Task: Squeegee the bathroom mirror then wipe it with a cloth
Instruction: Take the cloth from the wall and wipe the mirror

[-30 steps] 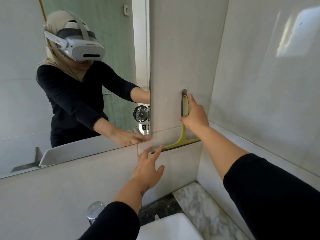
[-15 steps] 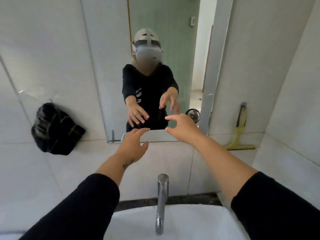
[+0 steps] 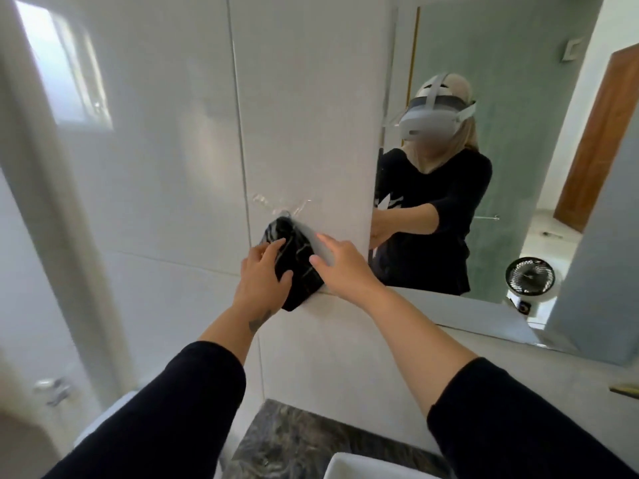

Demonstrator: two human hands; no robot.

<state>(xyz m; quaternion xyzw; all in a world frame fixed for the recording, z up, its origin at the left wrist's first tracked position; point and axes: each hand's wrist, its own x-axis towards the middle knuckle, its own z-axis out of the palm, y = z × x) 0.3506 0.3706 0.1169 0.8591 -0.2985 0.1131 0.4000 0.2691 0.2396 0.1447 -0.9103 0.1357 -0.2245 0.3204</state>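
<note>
A black cloth (image 3: 294, 261) hangs on the white tiled wall, just left of the mirror (image 3: 501, 98). My left hand (image 3: 262, 278) lies on the cloth's left side, fingers curled over it. My right hand (image 3: 340, 267) touches its right edge with fingers spread. A clear hook or holder (image 3: 283, 207) sits on the wall just above the cloth. The mirror fills the upper right and reflects a person with a headset and black sleeves. A sliver of the yellow-green squeegee (image 3: 626, 390) shows at the far right edge.
A dark marble counter (image 3: 294, 440) and the white basin rim (image 3: 366, 468) lie below. A small fan (image 3: 530, 276) appears reflected in the mirror. A metal fitting (image 3: 52, 387) sits low on the left beside a white fixture.
The view swung left, from the squeegee hung on the right wall to the cloth. Both hands moved from in front of the mirror onto the black cloth.
</note>
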